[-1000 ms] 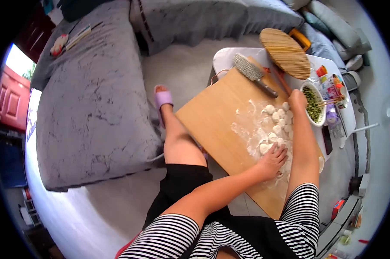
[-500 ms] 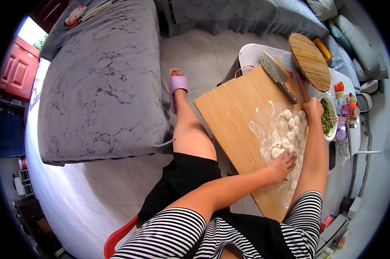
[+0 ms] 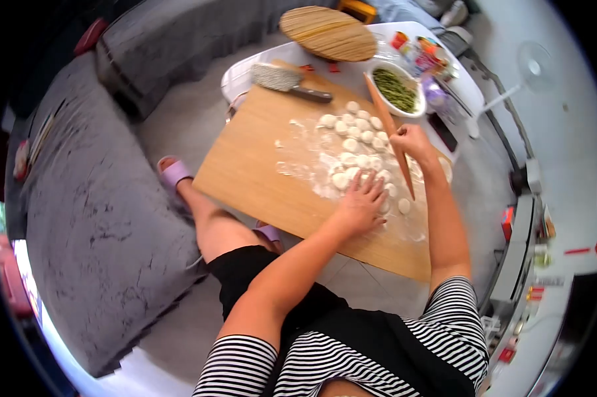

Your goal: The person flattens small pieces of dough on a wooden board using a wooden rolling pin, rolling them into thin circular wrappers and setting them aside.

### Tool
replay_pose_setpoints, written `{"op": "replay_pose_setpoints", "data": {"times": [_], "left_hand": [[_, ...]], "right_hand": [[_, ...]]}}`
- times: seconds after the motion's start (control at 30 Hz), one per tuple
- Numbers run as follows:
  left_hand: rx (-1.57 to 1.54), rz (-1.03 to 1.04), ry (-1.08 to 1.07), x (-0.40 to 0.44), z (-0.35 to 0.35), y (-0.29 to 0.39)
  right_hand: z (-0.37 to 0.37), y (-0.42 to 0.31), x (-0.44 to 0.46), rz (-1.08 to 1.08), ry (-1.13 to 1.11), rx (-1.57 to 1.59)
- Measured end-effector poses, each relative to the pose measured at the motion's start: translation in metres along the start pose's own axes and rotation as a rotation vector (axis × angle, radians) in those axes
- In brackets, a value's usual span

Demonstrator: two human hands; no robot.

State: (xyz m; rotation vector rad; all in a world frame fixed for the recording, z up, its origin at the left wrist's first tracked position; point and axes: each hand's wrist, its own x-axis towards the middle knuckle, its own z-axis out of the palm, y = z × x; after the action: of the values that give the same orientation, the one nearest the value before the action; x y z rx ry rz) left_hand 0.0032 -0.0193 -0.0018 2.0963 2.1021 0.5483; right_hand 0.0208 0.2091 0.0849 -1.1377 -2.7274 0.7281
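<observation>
In the head view my right hand [image 3: 412,143] is closed around a tapered wooden rolling pin [image 3: 382,104], raised at a slant above the board's right side. My left hand [image 3: 362,204] lies with fingers spread over the near edge of the dough pieces, touching some of them. Several small round dough pieces [image 3: 354,132] sit in a cluster on the floured wooden board [image 3: 245,159]. What lies under my left palm is hidden. A white bowl [image 3: 420,106] of chopped green filling [image 3: 392,89] stands just beyond the rolling pin.
A cleaver [image 3: 278,78] lies at the board's far left edge. Behind it is a round slatted wooden lid [image 3: 328,33]. A dark phone [image 3: 442,131] and colourful packets [image 3: 425,56] rest on the white table [image 3: 236,81]. A grey-covered bed [image 3: 107,218] stands at left.
My right hand has lifted the rolling pin from beside the bowl and brought it over the board. The head view has turned right. My left hand stays on the dough pieces.
</observation>
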Motion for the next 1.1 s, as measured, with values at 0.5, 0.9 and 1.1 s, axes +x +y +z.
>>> {"op": "replay_pose_setpoints", "data": {"times": [0.5,0.9,1.1], "left_hand": [[0.215,-0.37,0.158,0.003,-0.009,-0.052],[0.037,0.227,-0.009,0.024,0.033,0.039],[0.102,0.361,0.02,0.01,0.03,-0.001]], "right_hand": [[0.029,0.101,-0.213,0.158,0.365,0.33],[0.06,0.127,-0.222,0.31,0.412,0.488],[0.047,0.098,-0.231,0.277,0.292,0.591]]}}
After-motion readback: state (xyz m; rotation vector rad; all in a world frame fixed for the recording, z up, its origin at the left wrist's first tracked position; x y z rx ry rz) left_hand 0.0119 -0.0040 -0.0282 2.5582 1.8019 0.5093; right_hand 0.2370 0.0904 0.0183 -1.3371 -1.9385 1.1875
